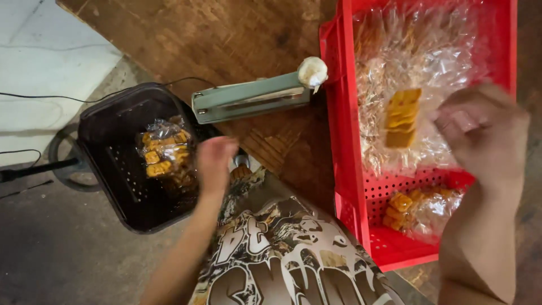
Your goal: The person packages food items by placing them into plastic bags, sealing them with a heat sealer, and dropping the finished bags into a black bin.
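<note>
1. The person's right hand (480,127) reaches into the red plastic crate (339,141) at the right of the scene. It is blurred, with fingers curled toward a clear bag of orange-yellow snack pieces (402,117); whether they actually pinch the bag cannot be told.
2. That bag lies on top of a heap of crinkled clear bags (418,56) filling the far part of the crate.
3. A second filled snack bag (415,209) lies on the perforated crate floor at the near end.
4. The left hand (214,161) hangs at the near right rim of the black plastic basket (107,124), which sits low at the left. Its fingers are loosely bent and empty, touching nothing that can be made out.
5. Inside the basket rests a pile of filled snack bags (165,152), just left of that hand.
6. A grey-green heat sealer (251,97) with a pale wrapped knob lies on the wooden table (226,34), between basket and crate.
</note>
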